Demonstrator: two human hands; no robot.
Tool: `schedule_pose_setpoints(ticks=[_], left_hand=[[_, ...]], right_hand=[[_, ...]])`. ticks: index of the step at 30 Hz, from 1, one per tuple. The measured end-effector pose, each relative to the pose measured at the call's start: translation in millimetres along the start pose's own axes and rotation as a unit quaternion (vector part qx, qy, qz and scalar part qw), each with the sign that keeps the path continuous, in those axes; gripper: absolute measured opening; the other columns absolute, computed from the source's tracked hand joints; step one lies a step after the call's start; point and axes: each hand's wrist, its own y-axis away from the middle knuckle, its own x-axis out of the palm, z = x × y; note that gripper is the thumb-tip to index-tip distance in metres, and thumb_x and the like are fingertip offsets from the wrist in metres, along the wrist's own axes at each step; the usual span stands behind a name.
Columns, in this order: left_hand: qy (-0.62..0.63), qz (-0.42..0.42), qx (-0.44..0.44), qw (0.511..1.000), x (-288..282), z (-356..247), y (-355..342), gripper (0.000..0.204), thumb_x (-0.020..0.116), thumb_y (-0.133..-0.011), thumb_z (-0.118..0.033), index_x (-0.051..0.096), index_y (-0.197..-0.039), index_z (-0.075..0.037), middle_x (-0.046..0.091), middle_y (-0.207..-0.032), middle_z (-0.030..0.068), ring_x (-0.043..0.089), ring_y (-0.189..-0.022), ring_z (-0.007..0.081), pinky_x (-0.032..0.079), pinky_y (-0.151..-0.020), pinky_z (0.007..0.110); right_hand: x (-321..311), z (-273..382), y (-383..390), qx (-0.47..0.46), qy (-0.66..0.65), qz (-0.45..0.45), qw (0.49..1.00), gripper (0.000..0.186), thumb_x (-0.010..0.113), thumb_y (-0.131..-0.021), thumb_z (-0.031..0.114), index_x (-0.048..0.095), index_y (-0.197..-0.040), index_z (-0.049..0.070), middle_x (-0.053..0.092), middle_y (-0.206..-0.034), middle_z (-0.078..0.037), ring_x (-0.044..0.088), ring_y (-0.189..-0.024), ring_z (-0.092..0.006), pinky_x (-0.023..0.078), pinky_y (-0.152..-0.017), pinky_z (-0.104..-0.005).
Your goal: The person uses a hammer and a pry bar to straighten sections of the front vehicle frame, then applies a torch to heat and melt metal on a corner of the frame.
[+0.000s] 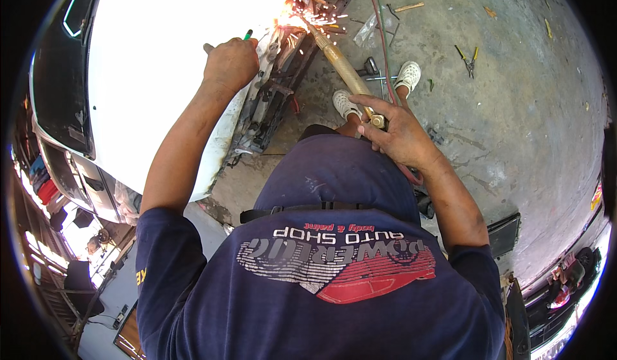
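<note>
Head view: pretty clear layout, the brass gas torch point(345, 69) is gripped at its rear by the right hand point(403, 134), long axis slanted forward-left, tip met by sparks point(297, 20) beside the white hood point(160, 71). Hands are held apart; right forearm's angled inward, left hand point(230, 65) is clenched round some green-tipped item point(248, 34).
</note>
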Motion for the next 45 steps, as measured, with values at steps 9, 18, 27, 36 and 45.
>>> schedule_pose_setpoints(ticks=[9,18,27,36,45], left_hand=[[0.011,0.002,0.010,1.000,0.8,1.0,-2.7,0.025,0.052,-0.111,-0.024,0.074,-0.119,-0.014,0.080,-0.106,0.0167,0.080,-0.102,0.0364,0.054,-0.101,0.073],[-0.008,-0.004,0.009,1.000,-4.9,-2.8,-1.2,0.022,0.055,-0.111,-0.025,0.074,-0.119,-0.015,0.080,-0.106,0.0147,0.081,-0.100,0.0347,0.055,-0.099,0.071],[-0.012,0.002,0.005,1.000,-7.8,-3.9,-3.1,0.022,0.056,-0.111,-0.024,0.074,-0.117,-0.015,0.080,-0.104,0.0140,0.081,-0.101,0.0334,0.055,-0.099,0.069],[-0.015,0.012,0.006,1.000,-9.6,-6.5,-5.2,0.023,0.054,-0.109,-0.021,0.075,-0.116,-0.013,0.080,-0.107,0.0162,0.081,-0.104,0.0352,0.056,-0.097,0.071],[0.002,0.016,0.029,0.999,-16.1,-8.5,-9.9,0.028,0.052,-0.110,-0.019,0.078,-0.113,-0.011,0.081,-0.109,0.0191,0.080,-0.106,0.0375,0.057,-0.097,0.070]], right_hand=[[0.2,-3.0,-1.1,0.000,-0.002,0.006,1.000,0.058,0.075,-0.106,0.013,0.062,-0.162,0.020,0.066,-0.113,-0.001,0.064,-0.074,-0.0093,0.060,-0.069,-0.0272],[2.4,-1.2,0.8,-0.002,-0.007,-0.012,1.000,0.057,0.075,-0.105,0.013,0.063,-0.160,0.018,0.068,-0.095,-0.001,0.066,-0.069,-0.0121,0.059,-0.072,-0.0322],[3.6,-3.9,-0.5,-0.001,-0.019,-0.012,1.000,0.058,0.076,-0.103,0.011,0.064,-0.160,0.019,0.068,-0.096,-0.001,0.066,-0.069,-0.0119,0.060,-0.071,-0.0326],[3.1,-3.0,1.0,0.001,-0.011,-0.014,1.000,0.058,0.075,-0.104,0.012,0.063,-0.160,0.017,0.067,-0.095,-0.001,0.067,-0.069,-0.0121,0.060,-0.071,-0.0324],[4.0,-3.2,0.5,0.004,-0.015,-0.015,1.000,0.058,0.075,-0.104,0.011,0.063,-0.160,0.017,0.068,-0.096,-0.002,0.066,-0.071,-0.0123,0.060,-0.072,-0.0324]])
